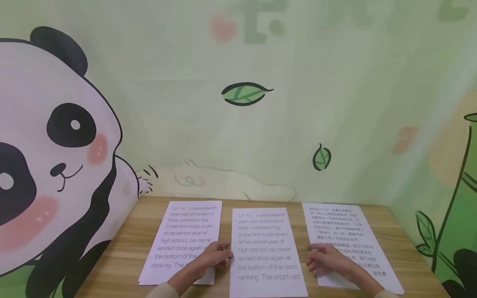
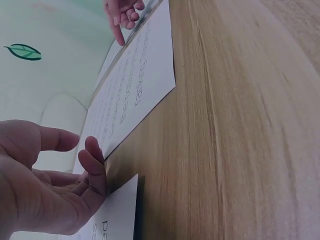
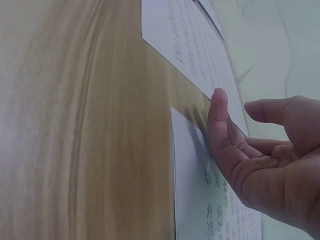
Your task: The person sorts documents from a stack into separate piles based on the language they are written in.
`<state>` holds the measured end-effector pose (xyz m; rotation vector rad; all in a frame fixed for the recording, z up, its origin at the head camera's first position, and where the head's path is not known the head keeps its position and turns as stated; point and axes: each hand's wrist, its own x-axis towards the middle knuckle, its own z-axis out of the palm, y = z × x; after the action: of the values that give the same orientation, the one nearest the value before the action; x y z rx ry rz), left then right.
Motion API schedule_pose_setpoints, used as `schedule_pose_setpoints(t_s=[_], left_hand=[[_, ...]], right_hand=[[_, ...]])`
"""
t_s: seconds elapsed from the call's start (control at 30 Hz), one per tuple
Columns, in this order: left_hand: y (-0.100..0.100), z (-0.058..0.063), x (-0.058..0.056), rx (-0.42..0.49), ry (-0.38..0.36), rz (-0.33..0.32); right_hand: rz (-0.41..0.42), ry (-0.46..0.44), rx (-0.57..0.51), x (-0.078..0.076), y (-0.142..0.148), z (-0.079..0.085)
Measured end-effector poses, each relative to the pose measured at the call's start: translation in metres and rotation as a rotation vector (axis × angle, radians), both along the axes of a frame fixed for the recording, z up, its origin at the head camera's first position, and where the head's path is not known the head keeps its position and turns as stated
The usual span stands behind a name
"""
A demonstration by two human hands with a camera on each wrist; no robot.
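Note:
Three white printed sheets or thin piles lie side by side on the wooden table. The middle sheet [image 1: 264,253] has large English text, as does the left one [image 1: 180,238]; smaller Chinese characters cover the right one [image 1: 335,225]. My left hand [image 1: 213,258] is over the right edge of the left paper, its fingertips at the middle sheet's left edge; whether they touch it I cannot tell. Thumb and fingers stand apart in the left wrist view. Above the left edge of the right paper, my right hand [image 3: 270,155] has loosely bent fingers and holds nothing.
The wooden table [image 1: 123,248] ends at a pale green backdrop [image 1: 179,116] close behind the papers. A large panda [image 1: 71,136], green leaves [image 1: 246,94] and a bamboo stalk [image 1: 456,207] are printed on it.

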<state>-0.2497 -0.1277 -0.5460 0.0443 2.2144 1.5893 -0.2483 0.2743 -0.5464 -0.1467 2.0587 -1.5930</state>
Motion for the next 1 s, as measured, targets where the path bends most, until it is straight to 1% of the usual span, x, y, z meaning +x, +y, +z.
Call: schedule_pose_setpoints(t_s=[0.13, 0.27, 0.47, 0.7, 0.8, 0.87, 1.0], left_hand=[[0.002, -0.003, -0.002, -0.026, 0.006, -0.013], [0.004, -0.003, -0.002, -0.04, 0.005, -0.025], [0.008, -0.001, -0.003, -0.045, 0.0, -0.022], [0.009, 0.001, -0.006, -0.045, -0.012, -0.024], [0.01, 0.001, -0.006, -0.053, -0.018, -0.025], [0.01, 0.001, -0.006, -0.056, -0.024, -0.024], [0.01, 0.002, -0.006, -0.046, -0.025, -0.021]], right_hand=[[0.008, -0.025, 0.012, -0.001, -0.009, -0.004], [0.017, -0.023, 0.013, -0.001, -0.016, -0.005], [0.04, -0.019, 0.003, 0.0, -0.026, -0.002], [0.023, -0.032, -0.014, -0.001, -0.029, -0.003], [0.0, -0.029, -0.016, -0.002, -0.029, -0.004], [-0.035, -0.015, 0.001, -0.003, -0.03, -0.005], [-0.167, 0.014, 0.106, -0.006, -0.037, -0.004]])
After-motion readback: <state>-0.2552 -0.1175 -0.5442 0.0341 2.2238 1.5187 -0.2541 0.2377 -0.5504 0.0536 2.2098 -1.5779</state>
